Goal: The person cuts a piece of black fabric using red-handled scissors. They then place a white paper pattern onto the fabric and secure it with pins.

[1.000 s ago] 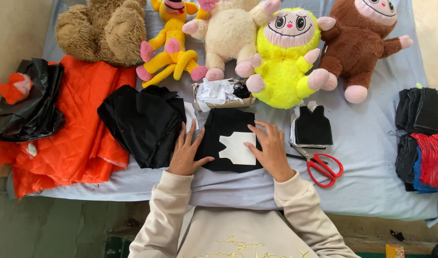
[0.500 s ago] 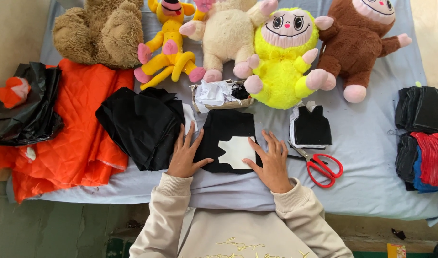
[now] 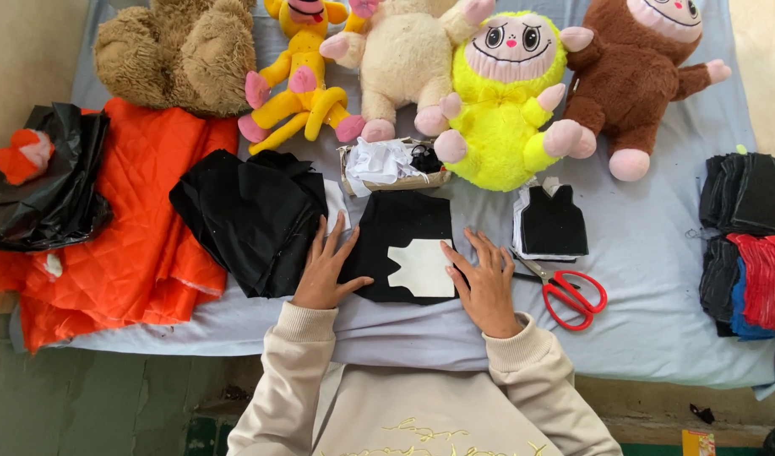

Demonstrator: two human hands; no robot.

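Note:
A black piece of cloth (image 3: 404, 221) lies flat on the blue sheet (image 3: 658, 279) in front of me, with a cream paper pattern (image 3: 424, 268) on top of it. My left hand (image 3: 326, 268) rests flat with fingers spread on the cloth's left edge, beside a heap of black fabric (image 3: 250, 215). My right hand (image 3: 486, 280) lies flat, fingers apart, at the pattern's right edge. Neither hand grips anything.
Red-handled scissors (image 3: 569, 292) lie right of my right hand, below a small stack of black vest-shaped pieces (image 3: 553, 221). A small box of scraps (image 3: 387, 165) sits behind the cloth. Several plush toys (image 3: 501, 93) line the back. Orange fabric (image 3: 142, 228) lies left, folded cloth stacks (image 3: 750, 245) right.
The pattern has shifted a little to the right on the black cloth. My right hand has moved down and right to the pattern's edge. My left hand has barely moved.

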